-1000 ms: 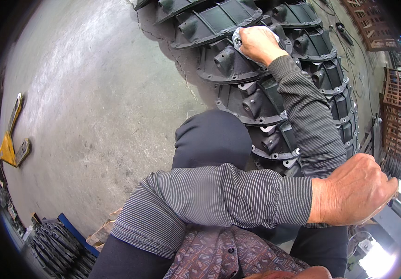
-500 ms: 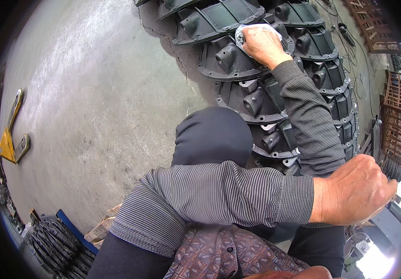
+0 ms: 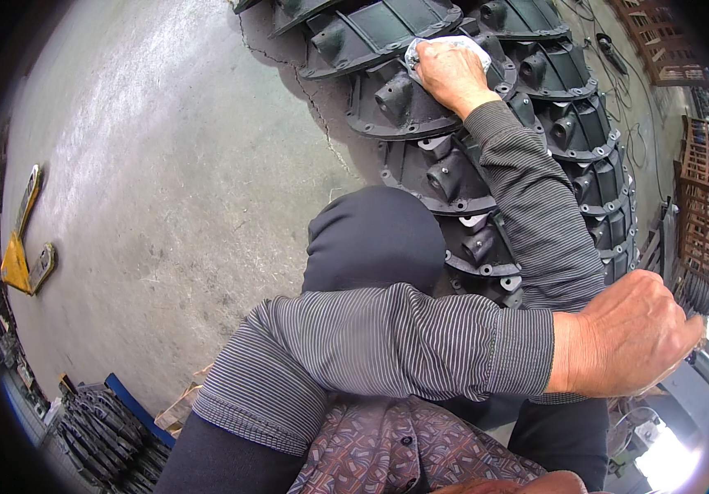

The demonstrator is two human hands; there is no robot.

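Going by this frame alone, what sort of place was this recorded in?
Probably a factory or workshop floor: dark metal castings stand in rows on cracked, bare concrete, and what looks like a yellow pallet jack sits at the left.

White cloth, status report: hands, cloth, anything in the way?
Right hand gripping white cloth, over dark casting. Left hand curled, contents hidden. Right sleeve blocks view of other castings.

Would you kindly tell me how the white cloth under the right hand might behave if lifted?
The white cloth would probably flop, since it bunches around the right hand. It is likely light, looking thin and small beside the dark casting. Rolling seems unlikely, given its crumpled, uneven edge.
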